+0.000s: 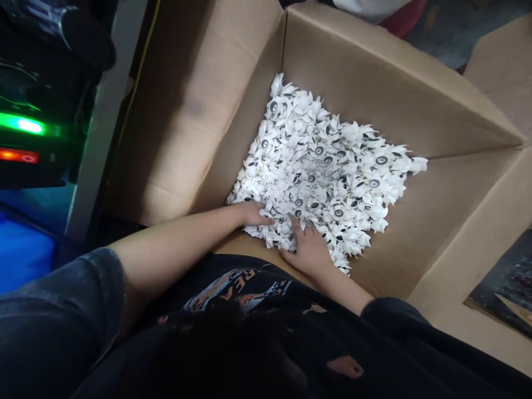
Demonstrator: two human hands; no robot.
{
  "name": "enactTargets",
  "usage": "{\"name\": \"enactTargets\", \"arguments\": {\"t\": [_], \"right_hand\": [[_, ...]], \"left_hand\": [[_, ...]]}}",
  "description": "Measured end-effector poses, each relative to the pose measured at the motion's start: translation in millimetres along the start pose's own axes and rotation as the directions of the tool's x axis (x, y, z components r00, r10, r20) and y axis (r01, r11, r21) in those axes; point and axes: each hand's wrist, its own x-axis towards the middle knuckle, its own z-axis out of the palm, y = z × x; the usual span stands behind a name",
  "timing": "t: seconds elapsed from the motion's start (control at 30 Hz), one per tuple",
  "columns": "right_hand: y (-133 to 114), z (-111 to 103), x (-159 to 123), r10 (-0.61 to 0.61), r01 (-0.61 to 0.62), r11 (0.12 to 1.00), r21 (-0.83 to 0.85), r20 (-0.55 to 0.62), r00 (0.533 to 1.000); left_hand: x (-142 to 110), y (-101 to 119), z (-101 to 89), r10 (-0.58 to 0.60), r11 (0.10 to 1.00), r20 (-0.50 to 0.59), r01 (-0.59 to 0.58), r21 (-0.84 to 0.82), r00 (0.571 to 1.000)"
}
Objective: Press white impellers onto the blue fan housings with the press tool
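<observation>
A large cardboard box (374, 83) holds a heap of small white plastic parts (324, 166), many with a grey ring in the middle. Both my arms reach down into it. My left hand (253, 213) lies on the near left edge of the heap, its fingers curled into the pieces. My right hand (307, 249) rests on the near edge just beside it, fingers dug in among the white parts. What each hand has taken hold of, if anything, is hidden by the pieces.
The box's flaps (494, 72) stand open on the right and far sides. A dark machine with a green light (25, 126) and a red light (19, 156) stands at the left. My dark printed shirt (233, 293) fills the bottom of the view.
</observation>
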Motion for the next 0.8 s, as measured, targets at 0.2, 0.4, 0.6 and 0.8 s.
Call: {"name": "enactTargets", "arguments": {"t": [0.2,0.4,0.6,0.8], "right_hand": [[-1.5,-6.0,-0.9,0.072,-0.086,0.989,0.123,0.112,0.991],[-8.1,-7.9,-2.0,0.079,-0.131,0.950,0.285,0.187,0.979],[0.4,-5.4,4.7,0.064,-0.180,0.866,0.466,0.252,0.966],[5.6,-5.6,14.8,0.022,-0.190,0.775,0.603,0.273,0.962]], "left_hand": [[5.9,5.7,4.3,-0.016,0.996,0.084,0.024,-0.090,0.996],[-1.1,9.6,10.2,0.009,0.982,0.086,0.007,-0.189,0.996],[0.8,2.9,7.3,0.030,0.948,0.126,0.012,-0.317,0.992],[-0.5,-0.2,9.1,0.039,0.945,0.123,0.003,-0.327,0.992]]}}
